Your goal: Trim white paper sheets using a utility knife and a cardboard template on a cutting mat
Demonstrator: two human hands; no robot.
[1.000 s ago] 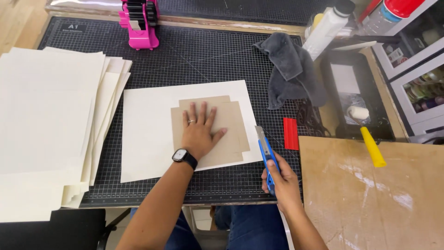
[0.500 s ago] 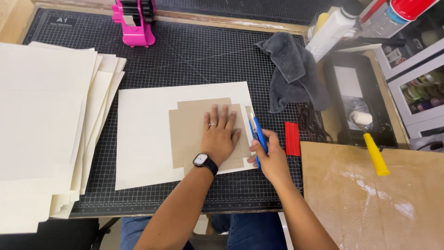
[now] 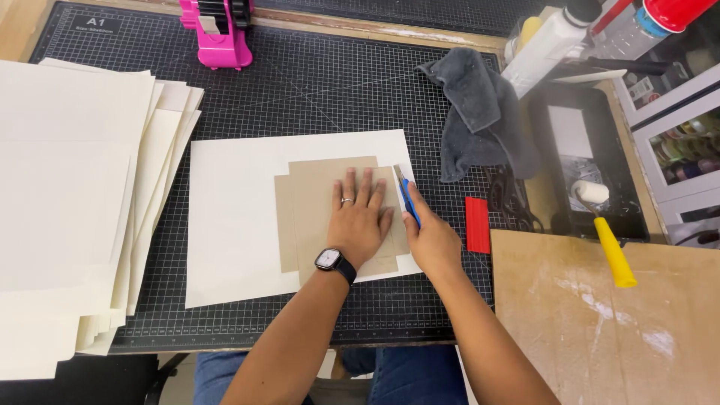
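The left hand (image 3: 360, 217) lies flat with fingers spread on a brown cardboard piece (image 3: 315, 217), pressing it down; a ring sits on one finger and a black wristwatch (image 3: 334, 262) on the wrist. The cardboard piece rests on a cream paper sheet (image 3: 232, 225), toward that sheet's right half, and the sheet lies on the black gridded cutting mat (image 3: 322, 90).

The right hand (image 3: 431, 240) is closed around a blue utility knife (image 3: 407, 196), its blade end pointing away from the person along the cardboard piece's right edge, near the sheet's upper right corner.

Just right of the cardboard piece and the knife hand, a small red flat block (image 3: 477, 223) lies on the mat. Beyond it, up and to the right of the cardboard piece, sits a crumpled grey cloth (image 3: 480, 112). Well to the left of the cardboard piece is a stack of cream sheets (image 3: 67, 202). Far above it, at the mat's top edge, stands a pink tape dispenser (image 3: 221, 34). Far right of it, a roller with a yellow handle (image 3: 611, 244) rests beside a black tray (image 3: 585, 161).
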